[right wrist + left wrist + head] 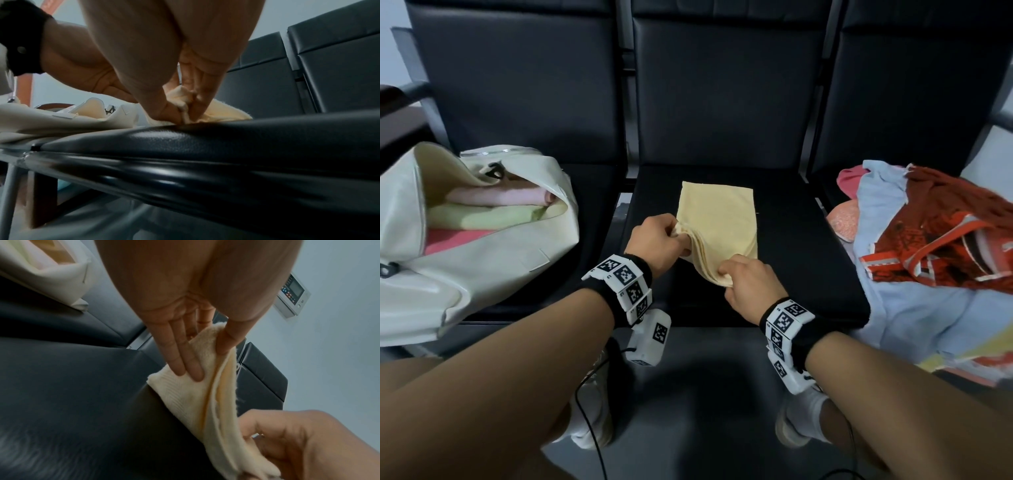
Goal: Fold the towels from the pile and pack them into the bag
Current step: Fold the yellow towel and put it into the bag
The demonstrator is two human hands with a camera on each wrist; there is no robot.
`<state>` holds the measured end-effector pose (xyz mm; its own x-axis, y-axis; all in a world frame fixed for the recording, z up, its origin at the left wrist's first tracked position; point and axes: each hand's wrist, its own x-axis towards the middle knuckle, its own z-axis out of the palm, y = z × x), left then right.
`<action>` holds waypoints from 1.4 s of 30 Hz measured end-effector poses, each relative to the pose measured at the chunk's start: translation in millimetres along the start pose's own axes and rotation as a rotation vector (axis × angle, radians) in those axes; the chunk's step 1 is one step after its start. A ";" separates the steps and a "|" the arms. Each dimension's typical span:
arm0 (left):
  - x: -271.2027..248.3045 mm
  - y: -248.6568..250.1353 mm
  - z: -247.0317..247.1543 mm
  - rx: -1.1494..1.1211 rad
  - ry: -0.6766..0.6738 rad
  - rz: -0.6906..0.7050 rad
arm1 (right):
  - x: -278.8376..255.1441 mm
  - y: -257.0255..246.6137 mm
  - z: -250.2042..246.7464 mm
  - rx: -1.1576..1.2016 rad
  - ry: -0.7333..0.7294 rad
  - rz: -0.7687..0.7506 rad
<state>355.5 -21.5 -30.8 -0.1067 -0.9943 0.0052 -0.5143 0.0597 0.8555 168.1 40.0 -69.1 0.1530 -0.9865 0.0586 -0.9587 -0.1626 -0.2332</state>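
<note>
A pale yellow towel (717,212), folded into a rectangle, lies on the middle black seat (801,246). My left hand (679,236) pinches its layered near-left edge, thumb on top and fingers beneath, as the left wrist view shows (207,360). My right hand (726,270) pinches the near corner of the same towel (185,395), lifted slightly off the cushion; in the right wrist view its fingertips (185,113) squeeze the bunched cloth (226,113). The cream bag (482,246) lies open on the left seat, holding folded pink, green and coral towels. The towel pile (928,240) sits on the right seat.
Black seat backs (715,96) rise behind the three seats. The pile holds blue, red-patterned and pink cloths and drapes over the seat's front edge. My knees and shoes are below the seat front. A wall control panel (292,293) shows in the left wrist view.
</note>
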 end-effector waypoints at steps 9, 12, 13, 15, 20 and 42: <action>-9.9 3.4 -5.3 0.023 0.013 0.031 | -12.3 10.1 -0.6 0.268 0.211 0.101; -14.9 5.6 -5.8 0.071 0.014 0.043 | -14.8 17.3 -4.8 0.340 0.268 0.162; -15.9 6.2 -5.7 0.074 0.011 0.043 | -16.9 18.7 -7.6 0.346 0.265 0.181; -18.6 8.6 -5.8 0.064 0.006 0.041 | -21.7 20.2 -13.2 0.341 0.247 0.195; -26.6 18.0 -9.1 0.115 -0.026 0.054 | -30.4 22.8 -26.7 0.344 0.336 0.202; 49.2 20.1 -7.1 0.185 0.042 0.118 | 59.6 68.3 -65.4 0.501 0.271 0.255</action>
<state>346.0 -69.8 -9.7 -0.1423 -0.9820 0.1246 -0.6481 0.1875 0.7381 96.1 -28.5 -18.0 -0.1949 -0.9660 0.1698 -0.7181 0.0226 -0.6956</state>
